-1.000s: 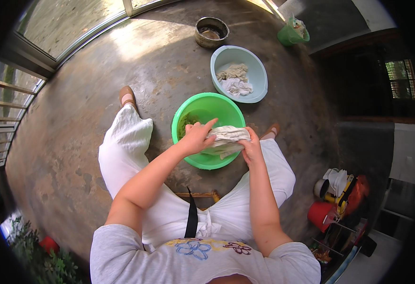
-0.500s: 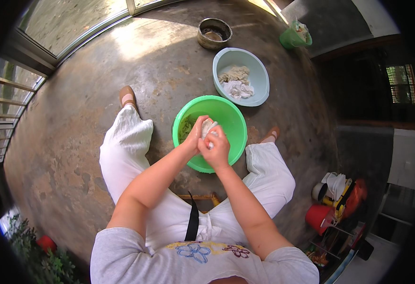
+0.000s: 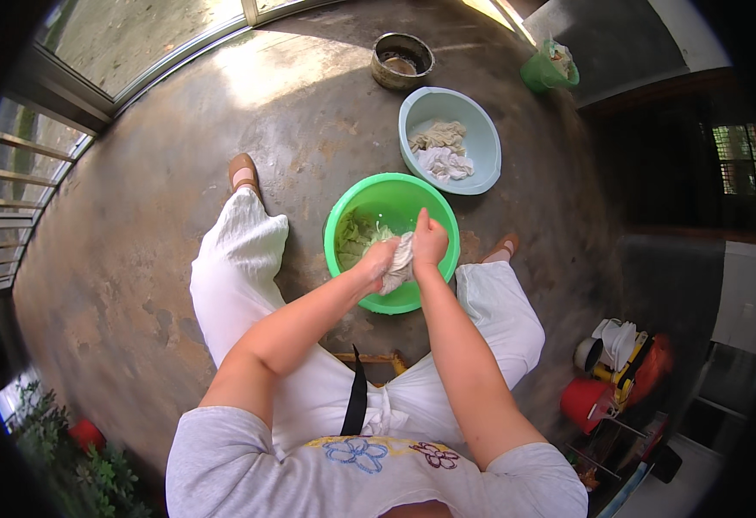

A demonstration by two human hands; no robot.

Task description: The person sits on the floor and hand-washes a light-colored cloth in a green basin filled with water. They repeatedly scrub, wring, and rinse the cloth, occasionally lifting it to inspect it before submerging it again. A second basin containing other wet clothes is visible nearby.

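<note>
Both hands wringing one pale cloth (image 3: 400, 259) over green basin (image 3: 393, 239).
Left hand (image 3: 376, 262) and right hand (image 3: 430, 243): grip closed tight on cloth. Beyond green basin: one blue basin (image 3: 450, 140), two cloths inside; one metal pot (image 3: 402, 60).

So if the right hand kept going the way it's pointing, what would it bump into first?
The right hand, gripping the white cloth, points up the picture, so probably the far rim of the green basin; depth is hard to judge.

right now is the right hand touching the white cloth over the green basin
Touching. The head view shows the right hand closed around the bunched white cloth, pressed against the left hand, above the green basin.
</note>
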